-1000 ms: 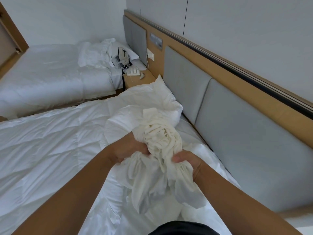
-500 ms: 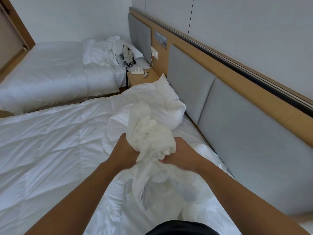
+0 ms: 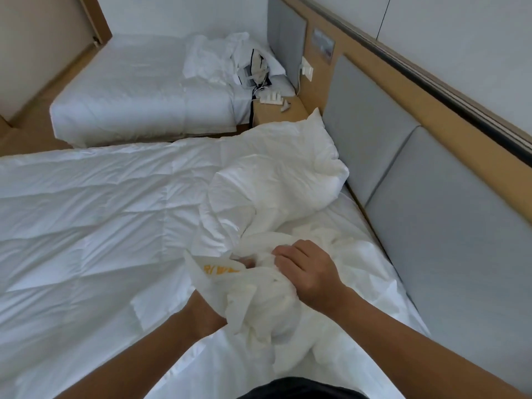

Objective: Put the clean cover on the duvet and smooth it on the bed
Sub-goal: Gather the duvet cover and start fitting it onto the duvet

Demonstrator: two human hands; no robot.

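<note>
The quilted white duvet [image 3: 86, 214] lies spread over the near bed, its top corner rumpled by the headboard. The clean cover [image 3: 259, 309], a cream bunch of cloth with a yellow printed patch, sits low over the mattress in front of me. My right hand [image 3: 308, 272] grips the top of the bunch from the right, knuckles up. My left hand [image 3: 247, 262] is pushed in under the cover's folds. Only a bit of its fingers shows past the cloth, so its grip is hidden.
A padded grey headboard [image 3: 431, 214] runs along the right. A wooden nightstand [image 3: 276, 112] with a power strip stands between the beds. The far bed [image 3: 138, 90] carries a heap of white linen and a bag. Bare sheet [image 3: 374, 254] shows beside the bunch.
Both hands have brought the bunched cover down from chest height onto the bed. My left hand has slipped under the cloth, and my right hand has shifted onto the top of the bunch.
</note>
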